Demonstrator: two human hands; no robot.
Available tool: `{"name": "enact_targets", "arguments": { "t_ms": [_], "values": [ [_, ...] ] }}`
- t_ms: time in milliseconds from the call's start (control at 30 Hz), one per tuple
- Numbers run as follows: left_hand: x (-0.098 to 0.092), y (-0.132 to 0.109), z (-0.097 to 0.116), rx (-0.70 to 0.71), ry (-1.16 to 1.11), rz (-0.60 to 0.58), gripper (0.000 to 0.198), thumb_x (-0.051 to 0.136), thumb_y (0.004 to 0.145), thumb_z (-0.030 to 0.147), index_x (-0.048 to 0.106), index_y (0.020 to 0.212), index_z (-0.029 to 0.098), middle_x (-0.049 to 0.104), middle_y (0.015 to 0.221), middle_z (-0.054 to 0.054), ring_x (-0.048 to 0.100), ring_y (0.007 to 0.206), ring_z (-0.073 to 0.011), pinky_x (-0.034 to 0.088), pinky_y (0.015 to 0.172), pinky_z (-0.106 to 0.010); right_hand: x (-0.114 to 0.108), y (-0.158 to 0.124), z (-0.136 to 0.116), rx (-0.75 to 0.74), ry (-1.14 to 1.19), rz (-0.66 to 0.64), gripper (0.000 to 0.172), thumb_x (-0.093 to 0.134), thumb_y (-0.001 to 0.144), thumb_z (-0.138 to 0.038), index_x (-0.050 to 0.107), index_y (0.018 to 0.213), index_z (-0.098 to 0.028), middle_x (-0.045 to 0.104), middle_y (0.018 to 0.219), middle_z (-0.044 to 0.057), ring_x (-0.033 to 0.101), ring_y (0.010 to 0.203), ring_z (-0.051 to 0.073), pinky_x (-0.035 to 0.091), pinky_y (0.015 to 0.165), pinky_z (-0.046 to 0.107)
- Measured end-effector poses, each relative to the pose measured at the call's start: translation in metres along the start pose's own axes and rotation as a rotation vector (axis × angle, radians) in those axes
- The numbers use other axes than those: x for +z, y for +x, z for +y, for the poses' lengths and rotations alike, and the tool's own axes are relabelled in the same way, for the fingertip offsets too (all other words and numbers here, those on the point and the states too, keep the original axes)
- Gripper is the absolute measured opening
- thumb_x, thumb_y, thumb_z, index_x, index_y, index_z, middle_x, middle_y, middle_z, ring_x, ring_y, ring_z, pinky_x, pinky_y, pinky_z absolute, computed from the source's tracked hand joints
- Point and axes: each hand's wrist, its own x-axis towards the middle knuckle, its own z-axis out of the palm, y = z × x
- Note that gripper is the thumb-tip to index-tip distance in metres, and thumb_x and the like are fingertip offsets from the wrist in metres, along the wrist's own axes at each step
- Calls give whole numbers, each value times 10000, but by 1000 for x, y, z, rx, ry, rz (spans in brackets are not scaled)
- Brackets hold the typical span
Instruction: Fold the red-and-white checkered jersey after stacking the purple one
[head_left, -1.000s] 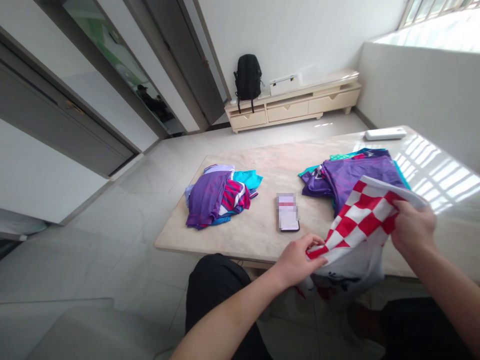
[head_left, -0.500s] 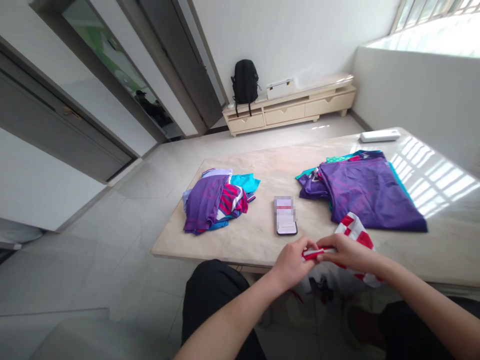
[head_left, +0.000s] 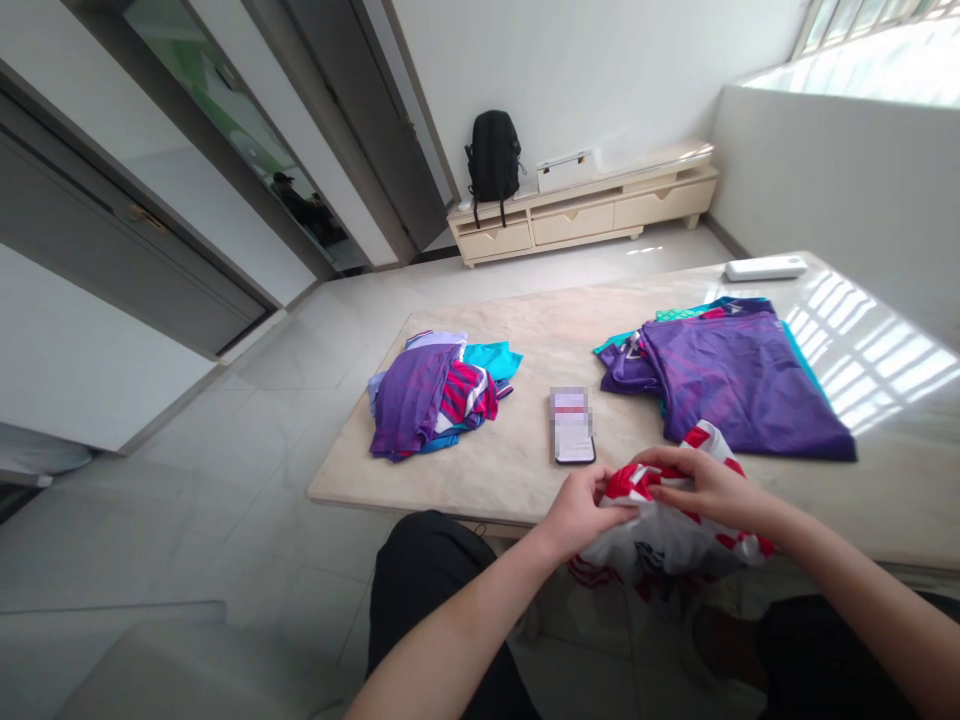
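Note:
A red and white checked garment [head_left: 675, 545] lies bunched at the table's front edge, with part of it hanging below. My left hand [head_left: 581, 512] grips its left side between thumb and fingers. On the right, my right hand [head_left: 697, 485] is closed on the same cloth, fingers curled over a red and white fold. Just beyond my left hand lies a phone [head_left: 574, 428] with its screen lit and blurred. A folded purple garment [head_left: 750, 385] tops the pile on the right, close beyond my right hand.
Purple, teal and striped clothes form another pile [head_left: 416, 400] at the table's left. A white elongated case [head_left: 766, 268] rests near the far right corner of the marble-look table [head_left: 525, 310]. Beyond stand a low cabinet [head_left: 577, 220] and a black backpack [head_left: 493, 158].
My hands have moved slightly apart, and more of the checked garment is gathered up between them. Its white part now shows higher, above the table edge.

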Motion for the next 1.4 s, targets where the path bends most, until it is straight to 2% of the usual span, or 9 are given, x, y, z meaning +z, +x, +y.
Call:
{"name": "enact_targets", "arguments": {
  "t_ms": [100,233,400,533,633,767,1000,1167,1400],
  "values": [
    [3,0,-3,33,87,-27,446,915,649,259,690,1015,141,745,963,-45,699,889,-207,504,814,-297,4,0,-2,15,31,-118,435,732,873,-424,731,1257,-220,756,1214,77,695,1093,296,552,915,337],
    [1,0,-7,-3,173,-33,387,884,678,243,680,992,143,729,915,-26,685,847,-194,503,788,-290,0,0,-3,46,52,-142,346,684,913,-509,788,1000,-191,770,900,55,683,823,227,519,710,292],
    [-6,-6,1,-83,443,-315,380,822,784,419,719,1066,186,757,954,-18,696,844,-213,504,757,-290,-13,-6,-8,-32,193,-54,382,694,909,-534,763,810,-171,681,742,43,602,716,180,478,659,280],
    [-12,-15,12,-86,889,-407,276,730,870,481,739,947,216,753,853,-12,684,755,-215,452,642,-264,-35,-15,-1,72,411,326,363,806,792,-554,764,768,-194,695,778,58,602,707,186,494,632,295],
    [-16,-20,19,37,1009,-275,171,688,922,381,720,946,215,753,896,-19,684,808,-210,440,661,-253,-51,-20,12,208,508,717,419,889,643,-580,766,846,-235,711,782,47,593,649,183,480,565,303],
    [-20,-23,26,131,1091,-67,210,586,1001,349,685,899,194,717,838,-42,662,799,-218,457,701,-279,-61,-20,22,200,225,864,431,785,716,-644,749,913,-263,727,808,57,611,670,224,511,618,371],
    [-23,-28,29,284,1125,163,139,567,985,181,704,965,188,669,1149,-99,592,1141,-254,458,1018,-357,-58,-15,18,131,-146,847,294,680,816,-630,751,882,-352,751,928,27,641,784,290,517,813,489],
    [-35,-39,32,177,950,244,213,547,939,117,742,895,190,730,970,-72,682,912,-221,515,867,-306,-53,-24,7,140,-149,714,509,690,754,-742,764,912,-263,775,942,66,690,785,260,556,748,414],
    [-36,-126,46,305,712,234,280,552,931,82,790,964,228,798,958,-16,734,888,-176,532,822,-240,-1,-93,-2,-6,-338,429,573,488,948,-685,823,1082,-240,765,1041,108,748,895,267,592,759,333]
  ]
}}
